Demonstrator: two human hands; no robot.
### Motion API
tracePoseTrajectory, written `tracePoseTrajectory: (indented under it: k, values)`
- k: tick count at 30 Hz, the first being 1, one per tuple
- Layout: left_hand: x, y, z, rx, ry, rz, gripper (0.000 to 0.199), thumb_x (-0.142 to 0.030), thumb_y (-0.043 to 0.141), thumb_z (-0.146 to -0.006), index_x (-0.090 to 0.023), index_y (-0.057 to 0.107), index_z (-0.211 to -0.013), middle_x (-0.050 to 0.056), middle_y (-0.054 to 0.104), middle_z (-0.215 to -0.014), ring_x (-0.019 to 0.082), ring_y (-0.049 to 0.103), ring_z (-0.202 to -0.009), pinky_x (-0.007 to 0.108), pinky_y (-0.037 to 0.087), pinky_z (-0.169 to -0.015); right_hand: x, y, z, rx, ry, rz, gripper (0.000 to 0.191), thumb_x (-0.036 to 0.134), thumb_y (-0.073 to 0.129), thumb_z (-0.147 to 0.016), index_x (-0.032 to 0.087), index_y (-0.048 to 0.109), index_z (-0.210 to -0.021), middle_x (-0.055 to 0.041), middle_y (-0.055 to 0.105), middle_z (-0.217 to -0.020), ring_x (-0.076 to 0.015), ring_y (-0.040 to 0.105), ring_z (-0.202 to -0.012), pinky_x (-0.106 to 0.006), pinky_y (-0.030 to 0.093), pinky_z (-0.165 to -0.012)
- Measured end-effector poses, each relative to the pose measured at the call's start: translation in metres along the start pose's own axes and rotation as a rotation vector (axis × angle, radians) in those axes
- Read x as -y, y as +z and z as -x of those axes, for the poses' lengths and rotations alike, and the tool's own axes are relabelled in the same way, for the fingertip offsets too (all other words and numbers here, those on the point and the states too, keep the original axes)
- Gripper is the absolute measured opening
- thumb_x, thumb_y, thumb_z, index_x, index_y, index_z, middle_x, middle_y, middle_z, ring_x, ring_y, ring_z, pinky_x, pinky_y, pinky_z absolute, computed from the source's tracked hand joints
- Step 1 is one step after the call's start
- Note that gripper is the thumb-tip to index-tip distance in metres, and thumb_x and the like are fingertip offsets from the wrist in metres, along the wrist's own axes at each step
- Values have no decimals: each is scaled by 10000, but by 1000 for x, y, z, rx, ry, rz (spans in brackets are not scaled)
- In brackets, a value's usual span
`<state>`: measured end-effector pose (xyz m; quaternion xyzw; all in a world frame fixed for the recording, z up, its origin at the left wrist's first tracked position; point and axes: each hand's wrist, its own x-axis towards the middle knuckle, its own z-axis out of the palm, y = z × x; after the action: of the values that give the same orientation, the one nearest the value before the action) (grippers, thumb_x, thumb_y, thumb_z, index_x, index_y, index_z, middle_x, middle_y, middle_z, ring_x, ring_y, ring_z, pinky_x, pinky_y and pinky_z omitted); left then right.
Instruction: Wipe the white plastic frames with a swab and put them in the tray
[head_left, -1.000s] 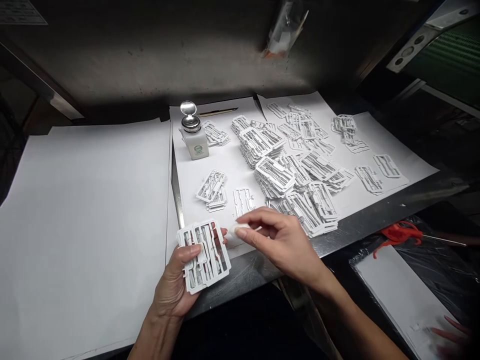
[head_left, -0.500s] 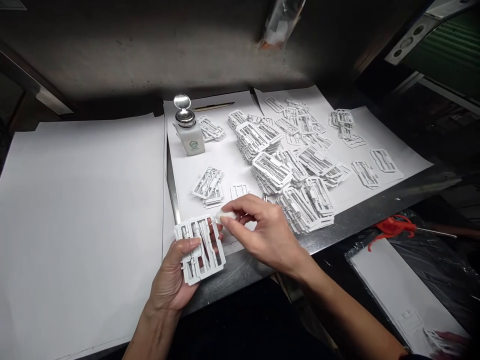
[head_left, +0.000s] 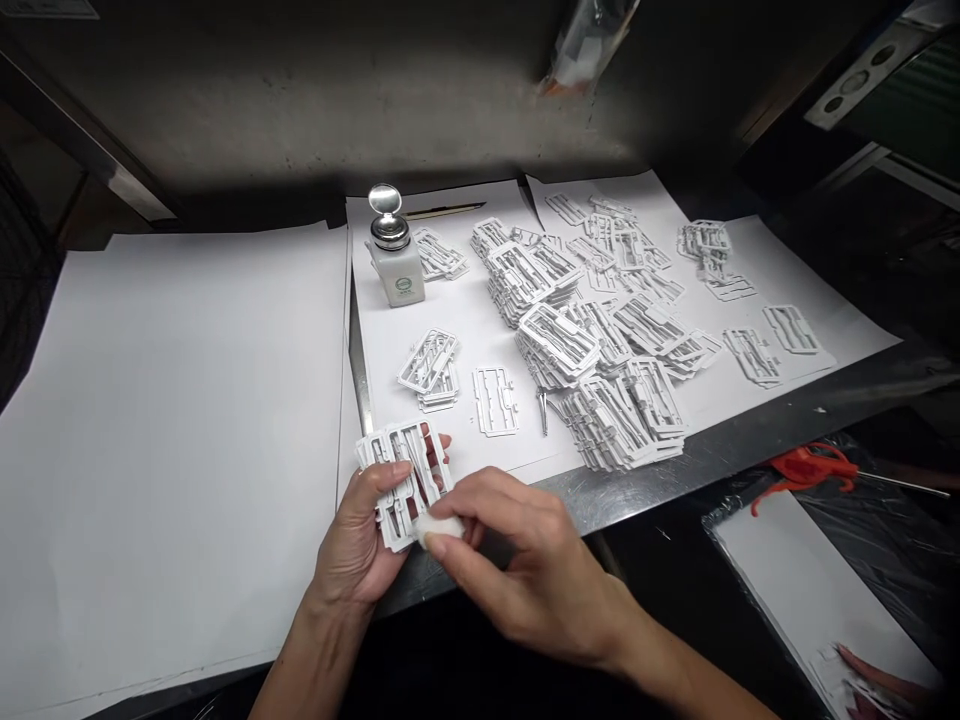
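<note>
My left hand (head_left: 367, 535) is closed around a small stack of white slotted frames (head_left: 409, 450), thumb on top and fingers beneath. Between the thumb and fingers of my right hand (head_left: 517, 560) is a white cotton pad (head_left: 437, 527), which lies against the lower right corner of the top frame. Just beyond, a single slotted frame (head_left: 496, 402) rests on white paper beside small metal tweezers (head_left: 544, 412). A few more frames (head_left: 430, 365) lie loosely piled to its left.
A pump bottle (head_left: 400, 275) with its metal lid up stands at the back, near a thin dark tool (head_left: 444, 211). Several stacks of white frames (head_left: 559, 340) cover the middle paper. White paper (head_left: 202, 430) spreads at left. An orange-handled tool (head_left: 814, 467) lies right, on black plastic.
My right hand has moved the cotton pad down from the upper right corner of the held frames to the lower right corner. The view has shifted slightly left.
</note>
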<state>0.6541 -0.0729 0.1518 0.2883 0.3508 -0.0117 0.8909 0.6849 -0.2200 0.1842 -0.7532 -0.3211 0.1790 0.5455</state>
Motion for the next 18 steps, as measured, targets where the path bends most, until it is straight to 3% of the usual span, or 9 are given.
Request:
tracePoseTrajectory:
  k: [4,7,10,14,18]
  values:
    - [-1,1,1,-14,7,20,229,-174,614,-702,-115,719,-897,83,725,-864,179,663,-735,258,556,-664,-2,6,-1,34,-19,36,145,133,543,-835,146,631,-950,-54,606,-851,-131,556,-713,-247,480,-671]
    - [-4,-2,1,-15,25,36,246,-162,611,-699,-114,720,-914,92,724,-899,184,664,-793,267,548,-732,-7,-2,4,21,140,53,85,141,556,-813,158,639,-821,-23,586,-751,-110,516,-613,-227,436,-573]
    - [-4,-4,0,-17,3,39,273,-155,611,-698,-127,714,-949,92,722,-929,179,666,-815,255,544,-737,-13,-7,7,-35,358,-29,148,204,562,-823,153,602,-691,2,547,-610,-97,470,-535,-207,371,-482]
    - [-3,-6,0,17,-17,50,265,-168,629,-695,-120,710,-942,104,723,-928,191,664,-876,262,528,-799,-21,1,1,21,528,-292,179,320,597,-836,146,606,-874,6,586,-606,-96,497,-531,-195,378,-488]
    - [-2,-8,2,89,-51,97,323,-318,650,-735,-109,695,-976,127,714,-957,212,657,-910,308,518,-837,-25,11,-3,77,519,-375,243,362,576,-858,129,599,-795,-28,630,-660,-110,550,-583,-211,410,-537]
